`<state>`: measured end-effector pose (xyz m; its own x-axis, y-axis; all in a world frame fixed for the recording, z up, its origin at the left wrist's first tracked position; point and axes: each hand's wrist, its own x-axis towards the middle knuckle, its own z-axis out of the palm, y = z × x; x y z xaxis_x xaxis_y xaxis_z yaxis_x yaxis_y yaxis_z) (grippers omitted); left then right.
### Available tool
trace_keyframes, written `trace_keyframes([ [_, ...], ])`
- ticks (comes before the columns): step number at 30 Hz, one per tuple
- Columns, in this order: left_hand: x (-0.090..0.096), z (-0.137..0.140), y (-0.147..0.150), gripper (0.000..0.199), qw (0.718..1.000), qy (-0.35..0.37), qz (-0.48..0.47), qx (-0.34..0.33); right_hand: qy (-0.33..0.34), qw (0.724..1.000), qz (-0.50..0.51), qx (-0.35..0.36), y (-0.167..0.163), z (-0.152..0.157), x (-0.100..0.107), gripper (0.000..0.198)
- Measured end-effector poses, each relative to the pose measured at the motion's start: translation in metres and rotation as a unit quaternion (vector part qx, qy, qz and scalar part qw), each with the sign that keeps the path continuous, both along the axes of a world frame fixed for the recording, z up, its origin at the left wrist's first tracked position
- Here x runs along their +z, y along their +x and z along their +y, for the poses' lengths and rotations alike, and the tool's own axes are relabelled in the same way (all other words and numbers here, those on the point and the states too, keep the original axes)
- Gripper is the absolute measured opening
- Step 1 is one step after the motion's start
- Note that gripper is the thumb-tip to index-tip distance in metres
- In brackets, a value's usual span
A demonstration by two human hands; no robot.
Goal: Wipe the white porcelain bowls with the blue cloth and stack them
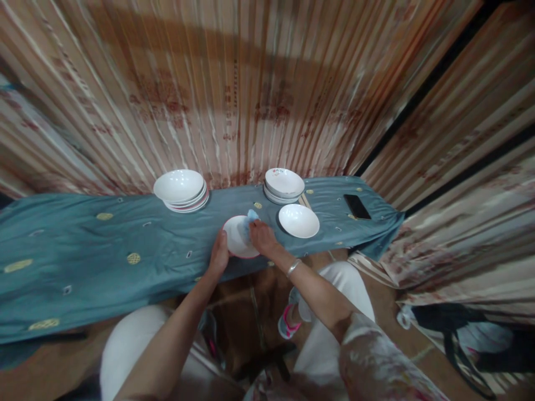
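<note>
Hands (262, 236) x2 w/ 1 dish (239, 242), 1 cloth (252, 214)

A smooth silver metal bangle (293, 268) circles the right wrist (285, 259), with a pale, floral-patterned fabric sleeve (376, 356), loose white cloth trousers (350, 284) and a pink-strapped, pale-blue-edged sandal (287, 329) on the right.
</note>
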<state>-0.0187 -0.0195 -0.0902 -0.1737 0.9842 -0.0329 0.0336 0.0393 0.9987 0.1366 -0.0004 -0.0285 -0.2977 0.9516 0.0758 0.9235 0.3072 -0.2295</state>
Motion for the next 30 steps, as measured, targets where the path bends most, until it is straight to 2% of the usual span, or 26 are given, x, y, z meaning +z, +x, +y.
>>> trace_keyframes([
  [3, 0.008, -0.004, 0.002, 0.068, 1.000, -0.027, -0.003, 0.014, -0.001, 0.997, 0.078, -0.020, -0.012, 0.004, 0.000, 0.024],
  [7, 0.012, -0.005, 0.001, 0.064, 1.000, -0.008, -0.005, -0.008, -0.010, 0.984, 0.176, -0.030, -0.030, 0.006, -0.001, 0.026],
  [12, 0.004, 0.002, -0.002, 0.060, 1.000, 0.008, 0.007, 0.005, -0.046, 0.975, 0.215, 0.022, -0.043, -0.001, 0.000, 0.021],
  [16, -0.001, 0.005, -0.003, 0.056, 0.999, 0.033, 0.024, 0.022, -0.109, 0.962, 0.238, 0.078, -0.033, -0.014, 0.002, 0.017],
  [19, 0.000, 0.005, -0.002, 0.056, 0.998, 0.029, 0.033, 0.035, -0.134, 0.963, 0.213, 0.099, -0.018, -0.024, 0.006, 0.018],
  [22, 0.005, 0.002, -0.001, 0.056, 0.998, 0.024, 0.035, 0.035, -0.144, 0.970, 0.143, 0.135, 0.001, -0.030, 0.013, 0.018],
  [26, 0.011, -0.001, 0.000, 0.057, 0.999, 0.012, 0.034, 0.030, -0.112, 0.984, 0.027, 0.134, 0.021, -0.030, 0.023, 0.018],
  [30, 0.011, 0.000, 0.001, 0.055, 0.998, 0.004, 0.041, 0.037, -0.067, 0.992, -0.038, 0.101, 0.021, -0.021, 0.020, 0.018],
])
